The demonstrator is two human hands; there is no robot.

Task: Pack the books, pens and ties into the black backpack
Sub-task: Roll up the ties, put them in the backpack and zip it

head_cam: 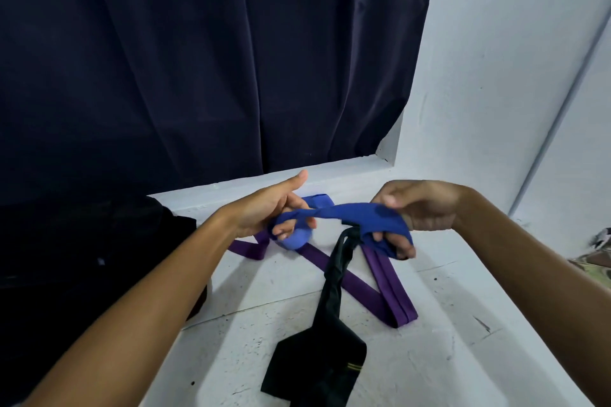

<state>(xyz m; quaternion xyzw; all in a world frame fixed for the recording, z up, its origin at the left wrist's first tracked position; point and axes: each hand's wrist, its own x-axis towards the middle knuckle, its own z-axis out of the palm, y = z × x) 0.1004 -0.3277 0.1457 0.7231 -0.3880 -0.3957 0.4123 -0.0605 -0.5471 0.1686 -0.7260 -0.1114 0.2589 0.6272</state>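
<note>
A blue tie (353, 213) stretches between both hands above the white surface. My left hand (267, 208) holds its rolled end, with the fingers curled round the blue coil. My right hand (416, 211) grips the wider end, and the cloth drapes over its fingers. Under the hands a purple tie (373, 287) lies folded in a zigzag. Across it lies a black tie (330, 340) with its broad end toward me. The black backpack (82, 258) sits at the left, dark and hard to make out. No books or pens are in view.
A dark navy curtain (198, 59) hangs behind the white ledge (330, 172). A white wall (496, 76) rises at the right. Patterned cloth (595, 258) shows at the right edge.
</note>
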